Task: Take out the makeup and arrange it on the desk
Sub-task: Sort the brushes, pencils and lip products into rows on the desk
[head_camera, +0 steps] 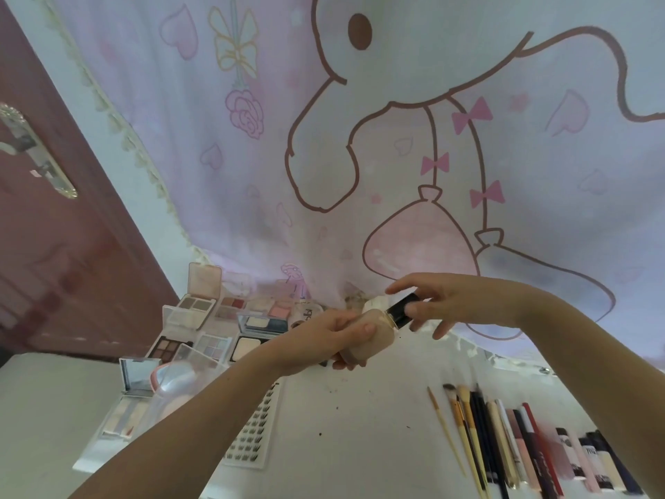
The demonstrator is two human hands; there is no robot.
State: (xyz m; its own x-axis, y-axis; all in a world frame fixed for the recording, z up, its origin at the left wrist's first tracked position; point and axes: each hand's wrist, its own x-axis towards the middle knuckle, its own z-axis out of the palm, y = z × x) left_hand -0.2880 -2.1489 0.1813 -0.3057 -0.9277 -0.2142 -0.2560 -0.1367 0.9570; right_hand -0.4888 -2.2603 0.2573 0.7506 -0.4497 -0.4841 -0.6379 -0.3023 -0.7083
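Above the white desk point(360, 426) I hold a beige foundation bottle point(374, 336). My left hand point(342, 336) grips its body from the left. My right hand point(442, 304) pinches its black cap point(403, 311) between thumb and fingers. A crumpled bit of pale tissue or film sits at the bottle's shoulder. Several open eyeshadow and blush palettes point(201, 318) lie at the back left. A row of brushes, pencils and tubes point(521, 448) lies at the front right.
A false-lash card point(252, 437) and clear plastic lids point(180, 383) lie under my left forearm. A small mirror compact point(138, 376) stands at the left. A pink cartoon curtain point(396, 138) hangs behind the desk. A dark red door point(54, 228) is at the left.
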